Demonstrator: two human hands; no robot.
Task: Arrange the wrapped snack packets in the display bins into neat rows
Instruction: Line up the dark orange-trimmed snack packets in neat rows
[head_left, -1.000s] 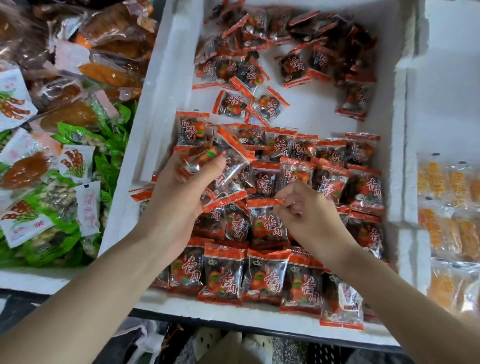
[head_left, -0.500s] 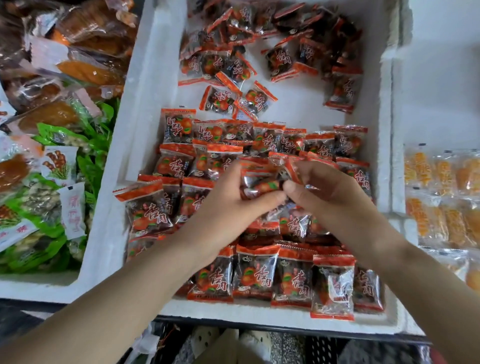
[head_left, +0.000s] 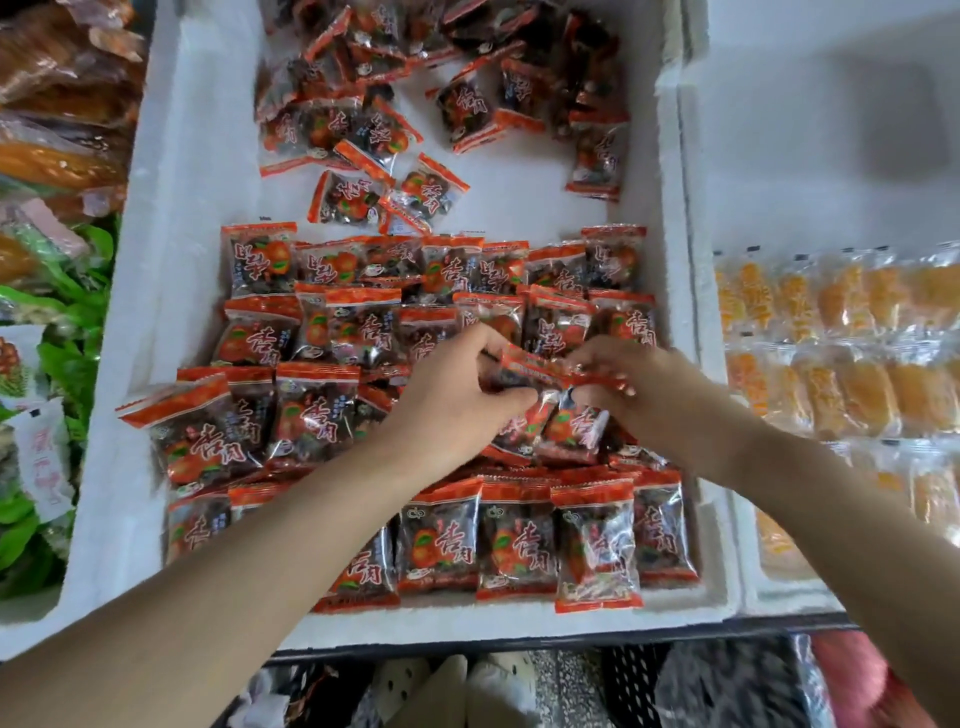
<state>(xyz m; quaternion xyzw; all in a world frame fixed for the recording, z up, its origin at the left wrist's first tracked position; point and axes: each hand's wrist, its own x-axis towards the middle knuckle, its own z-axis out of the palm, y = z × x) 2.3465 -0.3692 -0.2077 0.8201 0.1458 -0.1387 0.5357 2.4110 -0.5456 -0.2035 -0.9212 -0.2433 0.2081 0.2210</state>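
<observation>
A white foam bin (head_left: 171, 234) holds crinkly, glossy red packets (head_left: 317, 415), rowed near, jumbled far. The left hand (head_left: 452, 397) and right hand (head_left: 641, 389) pinch one packet (head_left: 530, 366) over the middle rows.

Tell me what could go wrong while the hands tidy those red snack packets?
1. The left hand and right hand both pinch one held packet just above the rows. Pushing it in could mess up its neighbours.
2. A front packet juts onto the bin rim. An arm brushing it might knock it off.
</observation>
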